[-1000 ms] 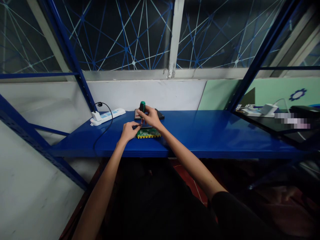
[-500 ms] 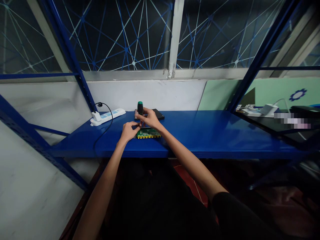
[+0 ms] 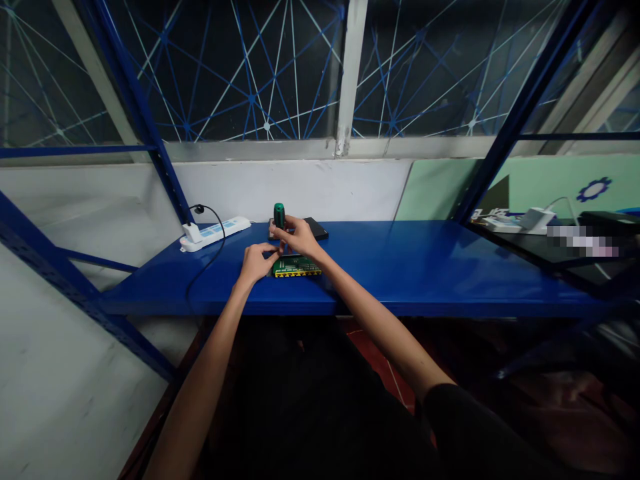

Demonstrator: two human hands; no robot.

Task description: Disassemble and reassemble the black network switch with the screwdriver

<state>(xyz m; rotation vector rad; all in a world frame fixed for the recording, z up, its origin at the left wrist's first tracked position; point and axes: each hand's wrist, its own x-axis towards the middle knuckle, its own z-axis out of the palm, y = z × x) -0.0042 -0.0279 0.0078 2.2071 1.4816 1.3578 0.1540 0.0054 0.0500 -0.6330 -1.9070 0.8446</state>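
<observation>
Head view shows your two hands over one green circuit board (image 3: 296, 267), which lies flat on the blue shelf (image 3: 425, 267) near its front edge. Your right hand (image 3: 299, 238) is closed around one screwdriver (image 3: 279, 215), held upright with its green cap on top. Your left hand (image 3: 256, 261) has its fingers curled, with the tips at the board's left end beside the screwdriver; whether they pinch anything cannot be told. One white power strip (image 3: 215, 232) and one flat black device (image 3: 319, 229) lie behind.
</observation>
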